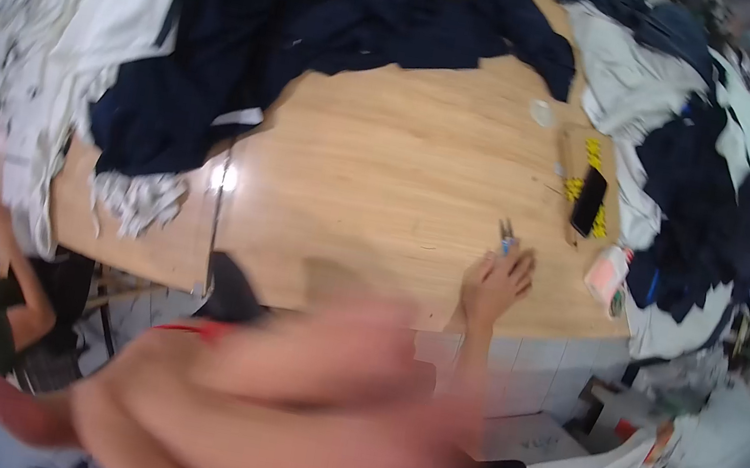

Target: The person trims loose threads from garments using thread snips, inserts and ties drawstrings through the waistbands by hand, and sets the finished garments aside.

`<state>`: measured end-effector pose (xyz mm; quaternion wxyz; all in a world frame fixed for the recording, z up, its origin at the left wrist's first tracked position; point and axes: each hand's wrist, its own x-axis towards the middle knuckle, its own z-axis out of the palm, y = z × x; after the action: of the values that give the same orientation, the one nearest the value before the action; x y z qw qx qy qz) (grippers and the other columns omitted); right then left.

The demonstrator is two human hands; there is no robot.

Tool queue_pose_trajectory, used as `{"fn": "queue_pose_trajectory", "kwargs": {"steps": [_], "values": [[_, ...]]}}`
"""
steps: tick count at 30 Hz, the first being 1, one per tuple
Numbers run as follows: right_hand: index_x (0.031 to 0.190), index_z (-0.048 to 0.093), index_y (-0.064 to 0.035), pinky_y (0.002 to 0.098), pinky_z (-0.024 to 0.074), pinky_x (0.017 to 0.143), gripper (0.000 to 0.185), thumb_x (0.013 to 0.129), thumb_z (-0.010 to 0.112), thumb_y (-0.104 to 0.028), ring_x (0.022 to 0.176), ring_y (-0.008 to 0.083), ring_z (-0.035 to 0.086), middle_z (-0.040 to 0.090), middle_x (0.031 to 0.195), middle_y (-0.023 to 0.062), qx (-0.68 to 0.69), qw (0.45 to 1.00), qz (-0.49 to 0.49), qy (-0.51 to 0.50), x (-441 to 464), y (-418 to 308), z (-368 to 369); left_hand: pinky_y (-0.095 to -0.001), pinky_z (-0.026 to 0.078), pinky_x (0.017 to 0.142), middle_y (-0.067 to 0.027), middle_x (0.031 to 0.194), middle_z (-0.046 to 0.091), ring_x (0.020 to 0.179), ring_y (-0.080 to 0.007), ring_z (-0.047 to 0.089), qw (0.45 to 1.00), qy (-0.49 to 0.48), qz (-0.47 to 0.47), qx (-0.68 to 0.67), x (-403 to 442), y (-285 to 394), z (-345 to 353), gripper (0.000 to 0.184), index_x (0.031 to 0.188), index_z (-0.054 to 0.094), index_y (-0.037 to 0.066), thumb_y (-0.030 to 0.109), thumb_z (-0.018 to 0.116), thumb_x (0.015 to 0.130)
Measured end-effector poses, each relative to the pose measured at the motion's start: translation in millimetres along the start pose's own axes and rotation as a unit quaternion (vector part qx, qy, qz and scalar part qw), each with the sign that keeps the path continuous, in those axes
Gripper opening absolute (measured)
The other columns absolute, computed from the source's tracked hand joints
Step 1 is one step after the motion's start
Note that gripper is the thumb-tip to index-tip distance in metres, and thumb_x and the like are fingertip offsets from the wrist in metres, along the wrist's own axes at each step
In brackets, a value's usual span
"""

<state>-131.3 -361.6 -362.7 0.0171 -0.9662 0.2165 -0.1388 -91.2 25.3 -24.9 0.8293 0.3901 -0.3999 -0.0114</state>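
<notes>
Near the front edge of the wooden table, my right hand [497, 286] rests on the top with its fingers around a small pair of thread snips [506, 236]. The metal blades point away from me; the rest of the snips is partly covered by the fingers. Close to the camera, my left hand [307, 401] fills the lower middle of the view. It is heavily smeared by motion, so its fingers are not clear, and no object shows in it.
Dark navy garments [371, 20] and white cloth [126, 4] lie along the left and back. More garments [698, 199] are heaped at right. A phone [589, 200] lies on a cardboard piece [580, 149] with yellow markings. Another person's arm [27, 300] shows at left.
</notes>
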Motion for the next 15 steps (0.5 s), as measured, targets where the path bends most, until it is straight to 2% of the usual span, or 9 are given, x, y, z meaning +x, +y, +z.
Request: {"fn": "queue_pose_trajectory", "kwargs": {"steps": [2, 4, 6, 8, 10, 11, 13, 14, 15], "values": [[0.163, 0.048, -0.0073, 0.0665, 0.0255, 0.124, 0.062, 0.109, 0.056, -0.036, 0.157, 0.0513, 0.032, 0.04, 0.167, 0.0324, 0.013, 1.0, -0.019, -0.017, -10, -2, -4, -0.0549, 0.016, 0.132, -0.0316, 0.163, 0.037, 0.157, -0.0345, 0.032, 0.996, 0.069, -0.028, 0.038, -22, 9, -30, 0.087, 0.16, 0.03, -0.013, 0.062, 0.026, 0.116], [0.162, 0.048, -0.007, 0.0673, 0.0247, 0.124, 0.062, 0.108, 0.058, -0.035, 0.158, 0.0516, 0.032, 0.039, 0.168, 0.0326, 0.013, 1.0, -0.008, -0.019, -11, 0, -5, -0.0556, 0.013, 0.135, -0.0343, 0.172, 0.034, 0.166, -0.0364, 0.029, 0.969, 0.19, -0.086, 0.137, -52, -1, -59, 0.093, 0.167, 0.025, -0.015, 0.063, 0.024, 0.116], [0.162, 0.047, -0.007, 0.0678, 0.0236, 0.125, 0.063, 0.107, 0.06, -0.033, 0.158, 0.0521, 0.031, 0.038, 0.168, 0.0326, 0.016, 1.0, 0.0, 0.002, -8, -5, -3, -0.0533, 0.018, 0.135, -0.0312, 0.155, 0.058, 0.158, -0.0352, 0.045, 0.895, 0.328, -0.13, 0.274, -95, -20, -84, 0.066, 0.154, 0.052, -0.01, 0.045, 0.036, 0.121], [0.163, 0.047, -0.0071, 0.0681, 0.0222, 0.125, 0.064, 0.105, 0.064, -0.03, 0.158, 0.0529, 0.03, 0.038, 0.169, 0.0324, 0.023, 0.998, 0.019, 0.048, 1, -14, -3, -0.0496, 0.041, 0.122, -0.0184, 0.116, 0.076, 0.126, -0.0308, 0.07, 0.856, 0.466, -0.068, 0.214, -152, -30, -99, 0.039, 0.122, 0.069, -0.002, 0.033, 0.051, 0.119], [0.159, 0.052, -0.0057, 0.0639, 0.0257, 0.126, 0.064, 0.102, 0.07, -0.026, 0.159, 0.0517, 0.03, 0.037, 0.17, 0.0325, 0.121, 0.988, -0.089, 0.029, 39, -29, -16, -0.045, 0.049, 0.112, -0.0081, 0.095, 0.07, 0.102, -0.0227, 0.072, 0.819, 0.5, -0.109, 0.26, -192, -26, -100, 0.025, 0.104, 0.065, 0.005, 0.027, 0.061, 0.116], [0.157, 0.054, -0.005, 0.0618, 0.0274, 0.127, 0.064, 0.1, 0.073, -0.025, 0.159, 0.051, 0.03, 0.037, 0.17, 0.0325, 0.169, 0.975, -0.142, 0.018, 62, -37, -18, -0.045, 0.05, 0.11, -0.0073, 0.092, 0.069, 0.098, -0.0219, 0.071, 0.812, 0.504, -0.124, 0.267, -201, -26, -98, 0.026, 0.103, 0.064, 0.005, 0.027, 0.06, 0.117], [0.138, 0.071, -0.003, 0.0525, 0.0393, 0.122, 0.046, 0.095, 0.078, -0.02, 0.151, 0.0478, 0.045, 0.042, 0.168, 0.0318, 0.261, 0.945, -0.194, -0.04, 122, -60, -7, -0.0451, 0.052, 0.106, -0.0057, 0.087, 0.066, 0.09, -0.0202, 0.069, 0.799, 0.511, -0.147, 0.282, -211, -22, -96, 0.03, 0.099, 0.063, 0.005, 0.027, 0.057, 0.118], [0.126, 0.076, -0.0028, 0.0499, 0.0435, 0.119, 0.036, 0.094, 0.079, -0.019, 0.141, 0.047, 0.055, 0.044, 0.166, 0.0325, 0.283, 0.94, -0.188, -0.032, 159, -67, 10, -0.0427, 0.052, 0.108, -0.0082, 0.092, 0.072, 0.1, -0.021, 0.071, 0.832, 0.471, -0.14, 0.257, -210, -20, -95, 0.028, 0.11, 0.067, 0.001, 0.025, 0.055, 0.118], [0.114, 0.081, -0.0025, 0.0474, 0.0478, 0.116, 0.026, 0.093, 0.08, -0.018, 0.13, 0.0461, 0.065, 0.047, 0.163, 0.0332, 0.307, 0.933, -0.185, -0.025, 200, -70, 32, -0.0423, 0.051, 0.11, -0.0102, 0.097, 0.073, 0.103, -0.0218, 0.072, 0.821, 0.488, -0.131, 0.264, -202, -19, -93, 0.027, 0.116, 0.067, -0.001, 0.024, 0.055, 0.118]]}}
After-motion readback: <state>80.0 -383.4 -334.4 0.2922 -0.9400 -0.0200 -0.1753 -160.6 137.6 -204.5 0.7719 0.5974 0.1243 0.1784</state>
